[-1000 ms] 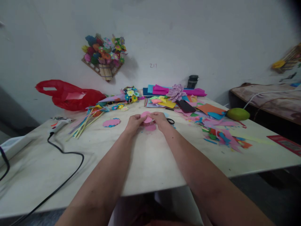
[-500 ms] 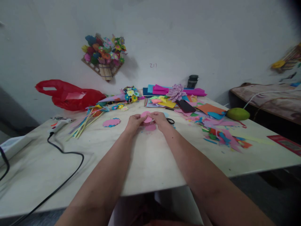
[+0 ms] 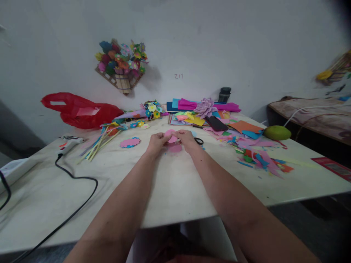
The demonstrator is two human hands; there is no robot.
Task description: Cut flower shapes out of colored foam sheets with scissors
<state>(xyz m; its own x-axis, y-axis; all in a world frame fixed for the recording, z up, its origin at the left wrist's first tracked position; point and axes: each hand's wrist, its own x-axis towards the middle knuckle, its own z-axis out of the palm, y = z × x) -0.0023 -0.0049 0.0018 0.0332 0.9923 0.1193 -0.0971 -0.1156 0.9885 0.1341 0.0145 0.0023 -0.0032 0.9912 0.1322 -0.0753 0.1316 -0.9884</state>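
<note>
Between my two hands a small pink paper disc is held up over the table. My left hand pinches its left side. On the right side, the fingers of my right hand are closed on the same disc. Just below them a second pink piece shows, partly covered by my fingers. Black-handled scissors lie beside my right hand, their blades hidden. Left of my hands rests a pink disc with a scalloped blue edge.
Coloured scraps and a green fruit lie at right. Paper sheets, a purple flower and a dark phone are behind. At left are a red bag, thin sticks and a corded glue gun.
Almost nothing differs. Both hands stay in place with the pink disc between them, and the objects on the table have not moved.
</note>
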